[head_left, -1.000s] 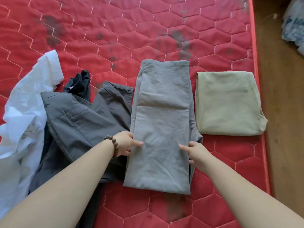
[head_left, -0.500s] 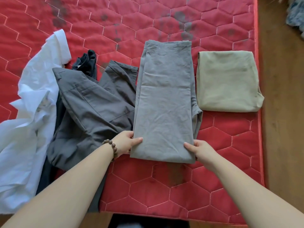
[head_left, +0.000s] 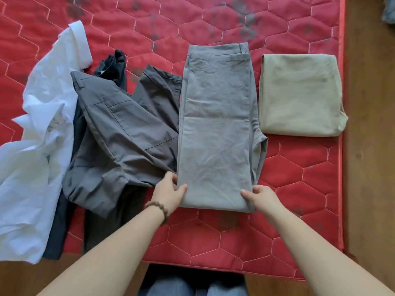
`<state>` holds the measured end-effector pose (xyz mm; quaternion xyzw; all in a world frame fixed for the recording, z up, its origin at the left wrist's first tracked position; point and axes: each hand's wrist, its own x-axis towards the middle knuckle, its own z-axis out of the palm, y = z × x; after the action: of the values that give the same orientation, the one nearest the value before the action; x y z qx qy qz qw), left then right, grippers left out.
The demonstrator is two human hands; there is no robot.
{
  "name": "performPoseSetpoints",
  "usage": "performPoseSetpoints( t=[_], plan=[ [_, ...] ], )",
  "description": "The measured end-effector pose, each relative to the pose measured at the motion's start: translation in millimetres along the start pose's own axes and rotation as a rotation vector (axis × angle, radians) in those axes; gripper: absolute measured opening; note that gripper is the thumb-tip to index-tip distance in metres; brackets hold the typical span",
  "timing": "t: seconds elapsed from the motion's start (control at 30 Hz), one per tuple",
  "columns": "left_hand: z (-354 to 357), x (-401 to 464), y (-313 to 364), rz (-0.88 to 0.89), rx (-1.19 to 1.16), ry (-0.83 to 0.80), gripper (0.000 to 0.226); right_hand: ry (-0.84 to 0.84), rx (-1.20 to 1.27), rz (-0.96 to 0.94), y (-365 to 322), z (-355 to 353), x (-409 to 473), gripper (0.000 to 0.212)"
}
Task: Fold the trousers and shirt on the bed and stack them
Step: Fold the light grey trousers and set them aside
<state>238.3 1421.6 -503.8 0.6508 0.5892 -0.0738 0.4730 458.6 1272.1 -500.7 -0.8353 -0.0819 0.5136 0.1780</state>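
The light grey trousers (head_left: 215,129) lay folded lengthwise into a long strip on the red quilted bed (head_left: 299,167), waistband at the far end and the near folded edge close to the bed's front border. The left hand (head_left: 171,194) gripped the near left corner of the strip, thumb on top of the cloth and fingers curled at its edge. The right hand (head_left: 259,197) gripped the near right corner in the same way, thumb on the upper surface. A beaded bracelet (head_left: 159,210) sat on the left wrist.

Just beside the strip on its right lay a folded beige garment (head_left: 299,95), squared and flat, near the bed's right edge. On the left, dark grey trousers (head_left: 119,133) lay crumpled, touching the strip's left edge. A black garment (head_left: 113,67) showed partly behind them. Farther left, the white shirt (head_left: 38,146) lay unfolded and rumpled, partly hanging past the bed's near edge. Wooden floor (head_left: 369,146) bordered the bed on the right.
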Motion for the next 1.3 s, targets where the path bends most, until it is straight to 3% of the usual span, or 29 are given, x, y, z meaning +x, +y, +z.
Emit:
performPoseSetpoints(
  t=[0.07,0.1,0.17,0.23,0.33,0.43,0.63,0.83,1.1,1.3],
  plan=[
    [1.5,-7.4,12.9,0.244,0.207,0.328,0.028,0.317,-0.175,-0.086,-12.7,2.4,-3.4,0.025],
    [4.3,-8.8,20.6,0.395,0.301,0.405,0.032,0.474,-0.231,-0.209,-20.2,5.5,-6.3,0.028],
    [18.8,-5.7,33.4,0.624,0.441,0.383,0.038,0.642,-0.365,-0.545,-34.7,17.5,-7.6,0.036],
    [38.6,0.9,43.1,0.694,0.559,0.215,0.049,0.602,-0.54,-0.788,-42.5,37.2,-0.6,0.048],
    [63.2,19.9,40.6,0.67,0.811,0.034,0.059,0.408,-0.708,-0.927,-42.3,64.5,17.7,0.061],
    [64.9,38.3,34.4,0.655,0.881,0.057,0.063,0.335,-0.797,-0.914,-36.5,62.4,45.2,0.061],
    [57.6,64.3,45.8,0.531,0.778,0.152,0.07,0.397,-0.783,-0.71,-45.7,27.7,78.8,0.064],
    [42.0,127.2,105.7,0.536,0.801,0.195,0.064,0.395,-0.729,-0.848,-110.9,28.2,105.7,0.053],
    [11.8,215.9,151.5,0.624,0.891,0.288,0.065,0.506,-0.86,-0.807,-192.3,1.5,174.0,0.058],
    [-4.3,271.1,188.6,0.592,0.836,0.37,0.063,0.524,-0.972,-0.787,-248.5,-30.2,223.3,0.057]
  ],
)
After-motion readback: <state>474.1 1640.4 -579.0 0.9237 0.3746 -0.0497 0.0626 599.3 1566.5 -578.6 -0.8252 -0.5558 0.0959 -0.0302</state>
